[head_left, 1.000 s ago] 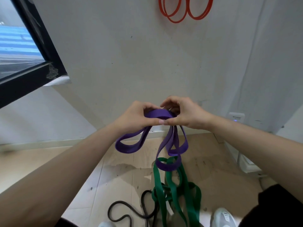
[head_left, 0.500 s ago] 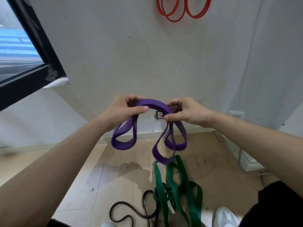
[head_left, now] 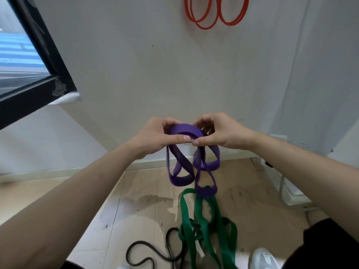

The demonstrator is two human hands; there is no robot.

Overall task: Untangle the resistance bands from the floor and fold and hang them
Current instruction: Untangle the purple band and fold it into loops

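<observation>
Head view: left hand (head_left: 155, 137) and right hand (head_left: 220, 133) grip a purple band (head_left: 183, 129) before the wall (head_left: 155, 65).
Both hands pinch its arched top with curled fingers, thumbs nearly meeting; its loops hang below. The lowest loop overlaps a green band (head_left: 206, 228), which lies tangled with a black band (head_left: 139, 254) on the floor (head_left: 136, 206). Orange bands (head_left: 203, 26) hang high on the wall.

Floor (head_left: 136, 210): pale wood-look planks w/ dark scuffs & a blotchy stain (head_left: 153, 200) mid-floor. On it: green band (head_left: 206, 230) tangled w/ black band (head_left: 147, 251), btm centre; white shoe (head_left: 264, 259) btm rt; white box (head_left: 291, 193) by rt wall.
</observation>
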